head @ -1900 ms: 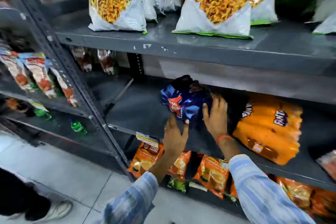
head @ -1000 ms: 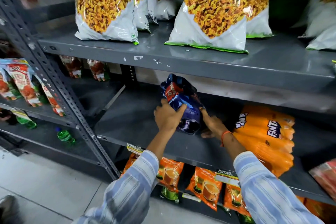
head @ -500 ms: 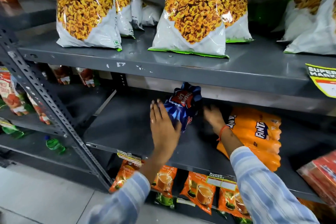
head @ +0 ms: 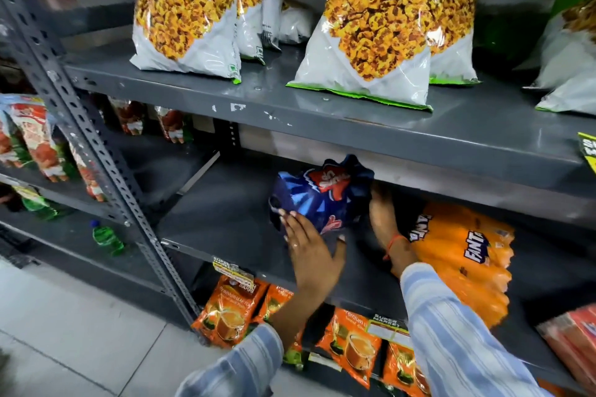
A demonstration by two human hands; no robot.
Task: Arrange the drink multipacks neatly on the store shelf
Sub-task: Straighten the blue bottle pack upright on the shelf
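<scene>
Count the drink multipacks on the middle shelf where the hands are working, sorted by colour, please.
Blue multipack: 1, between the left hand and the right hand
Orange Fanta multipack: 1, lying to its right
Red pack: 1, at the frame's right edge, cut off, contents unclear
Total: 3

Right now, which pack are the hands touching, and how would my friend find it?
Find the grey metal shelf in the middle, under the row of big green and white snack bags. On it, left of the orange drink pack, stands a dark blue drink pack between the left hand and the right hand. It is the only blue pack there, with a red logo.
</scene>
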